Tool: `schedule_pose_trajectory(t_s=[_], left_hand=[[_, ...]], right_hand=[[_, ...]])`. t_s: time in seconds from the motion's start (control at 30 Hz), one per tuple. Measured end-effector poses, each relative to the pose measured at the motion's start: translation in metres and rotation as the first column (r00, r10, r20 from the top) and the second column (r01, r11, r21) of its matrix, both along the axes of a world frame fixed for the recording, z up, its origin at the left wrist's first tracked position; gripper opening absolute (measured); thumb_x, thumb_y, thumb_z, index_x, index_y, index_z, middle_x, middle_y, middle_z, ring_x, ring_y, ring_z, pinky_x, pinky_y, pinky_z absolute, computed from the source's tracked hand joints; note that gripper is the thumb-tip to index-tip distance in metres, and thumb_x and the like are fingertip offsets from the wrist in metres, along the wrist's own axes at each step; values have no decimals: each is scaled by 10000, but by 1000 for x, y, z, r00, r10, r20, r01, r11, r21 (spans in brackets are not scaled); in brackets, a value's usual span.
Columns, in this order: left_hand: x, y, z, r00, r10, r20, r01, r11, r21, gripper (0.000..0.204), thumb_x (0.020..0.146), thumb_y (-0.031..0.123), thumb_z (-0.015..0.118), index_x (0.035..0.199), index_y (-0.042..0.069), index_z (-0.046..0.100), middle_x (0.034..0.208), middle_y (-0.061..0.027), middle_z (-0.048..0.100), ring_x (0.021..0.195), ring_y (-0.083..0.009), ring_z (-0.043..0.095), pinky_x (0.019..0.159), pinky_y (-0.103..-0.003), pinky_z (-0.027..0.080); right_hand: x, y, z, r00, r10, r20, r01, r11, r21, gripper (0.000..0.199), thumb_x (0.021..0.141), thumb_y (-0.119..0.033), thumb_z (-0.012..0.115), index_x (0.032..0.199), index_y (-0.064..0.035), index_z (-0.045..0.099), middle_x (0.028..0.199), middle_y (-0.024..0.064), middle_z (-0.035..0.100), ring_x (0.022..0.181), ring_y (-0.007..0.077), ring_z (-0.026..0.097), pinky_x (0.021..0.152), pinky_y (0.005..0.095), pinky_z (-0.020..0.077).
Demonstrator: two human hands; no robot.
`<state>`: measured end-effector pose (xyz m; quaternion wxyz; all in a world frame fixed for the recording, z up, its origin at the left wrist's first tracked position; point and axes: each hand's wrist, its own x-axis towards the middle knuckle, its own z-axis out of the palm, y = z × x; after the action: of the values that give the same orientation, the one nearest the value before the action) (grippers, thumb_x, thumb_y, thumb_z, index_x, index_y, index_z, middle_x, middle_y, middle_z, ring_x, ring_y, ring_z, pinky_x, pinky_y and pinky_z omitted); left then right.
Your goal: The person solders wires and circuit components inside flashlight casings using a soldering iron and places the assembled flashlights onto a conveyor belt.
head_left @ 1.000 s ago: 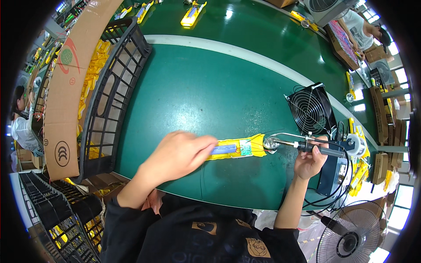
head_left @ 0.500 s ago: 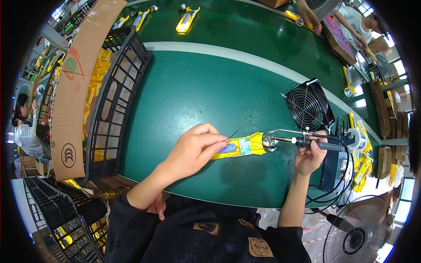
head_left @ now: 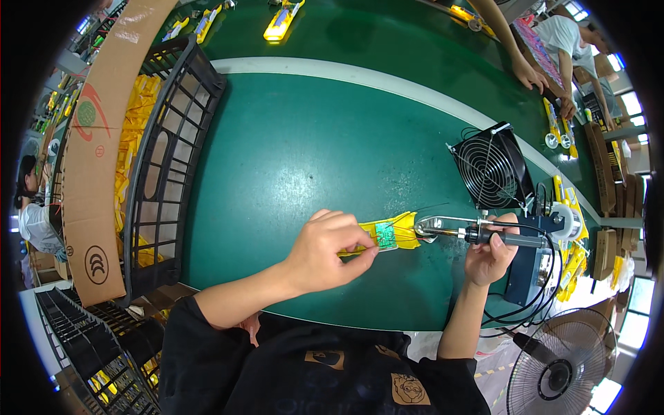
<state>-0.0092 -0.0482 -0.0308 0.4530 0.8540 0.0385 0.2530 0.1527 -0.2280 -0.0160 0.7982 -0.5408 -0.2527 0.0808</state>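
A yellow plastic lamp housing [head_left: 407,223] lies on the green bench, with a green circuit board [head_left: 385,236] and thin wires in it. At its right end sits a round silver reflector [head_left: 427,227], partly behind a bent metal tube. My left hand [head_left: 328,250] rests over the housing's left part and hides it; thumb and forefinger pinch a thin dark wire at the board's edge. My right hand [head_left: 490,257] is closed around the black handle of a soldering iron [head_left: 484,236]. The iron points left, its front end near the reflector.
A black crate [head_left: 169,166] of yellow parts stands left behind a cardboard flap [head_left: 104,152]. A black fan [head_left: 491,169] and a blue box with a solder spool [head_left: 568,223] stand right, with cables hanging. Beyond a pale rail [head_left: 311,68], lamps lie on a green belt; a co-worker's hand [head_left: 529,72] reaches in.
My left hand has moved right along the housing, to the circuit board, which shows more fully. My right hand keeps the iron nearly in place. The view has shifted slightly.
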Motion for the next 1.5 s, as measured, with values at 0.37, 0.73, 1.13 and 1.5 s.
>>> schedule_pose_trajectory(t_s=[0.37, 0.73, 1.13, 1.5], left_hand=[[-1, -3, -3, 997, 54, -56, -49, 995, 91, 128, 560, 95, 677, 538, 108, 551, 473, 27, 395, 467, -129, 373, 503, -277, 268], [1, -5, -4, 992, 92, -85, -86, 994, 69, 150, 558, 87, 668, 513, 105, 526, 465, 29, 389, 457, -126, 362, 494, -276, 261], [2, -4, -3, 988, 72, -135, -67, 997, 42, 154, 559, 93, 668, 511, 97, 523, 455, 22, 383, 441, -128, 375, 491, -279, 264], [3, -5, -4, 987, 75, -142, -69, 997, 45, 156, 559, 90, 667, 506, 95, 520, 453, 22, 387, 440, -129, 382, 491, -279, 267]], right_hand=[[-11, 3, -4, 998, 57, 14, -56, 997, -49, 257, 621, -133, 599, 746, 35, 452, 646, 77, 423, 485, 134, 405, 396, 219, 332], [-12, 3, -2, 989, 135, 55, -123, 976, -180, 240, 631, -140, 602, 734, 26, 464, 589, 67, 445, 448, 96, 393, 405, 197, 316], [-15, 5, -1, 989, 134, 60, -117, 969, -219, 228, 635, -137, 594, 739, 22, 466, 610, 76, 469, 458, 85, 399, 414, 194, 312], [-13, 0, -3, 986, 150, 77, -130, 966, -224, 230, 641, -140, 595, 745, 22, 470, 623, 75, 473, 468, 84, 405, 424, 192, 321]])
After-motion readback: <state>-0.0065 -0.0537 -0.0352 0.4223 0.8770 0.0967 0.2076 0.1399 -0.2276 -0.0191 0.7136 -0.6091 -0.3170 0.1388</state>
